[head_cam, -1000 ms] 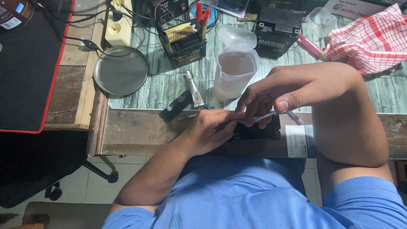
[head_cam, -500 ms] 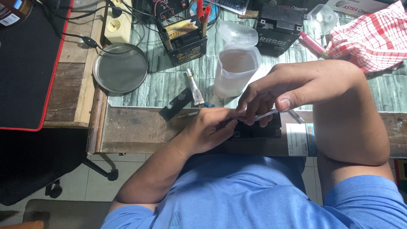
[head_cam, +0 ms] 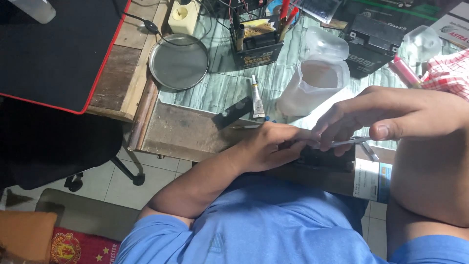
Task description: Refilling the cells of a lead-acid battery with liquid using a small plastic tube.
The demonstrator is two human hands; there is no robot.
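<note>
My left hand rests on a dark flat device at the near edge of the wooden bench, its fingers pressing down on it. My right hand pinches a pair of thin metal tweezers, with the tips pointing left toward the fingers of my left hand. Most of the dark device is hidden under both hands. A small glue tube and a black block lie just beyond my left hand.
A translucent plastic jug stands behind my hands. A round metal dish, a black tool holder with pens, a dark battery box, a red checked cloth and a black mat are further back.
Both hands have stayed on the dark device with only slight shifts of the tweezers. The camera view has moved a little.
</note>
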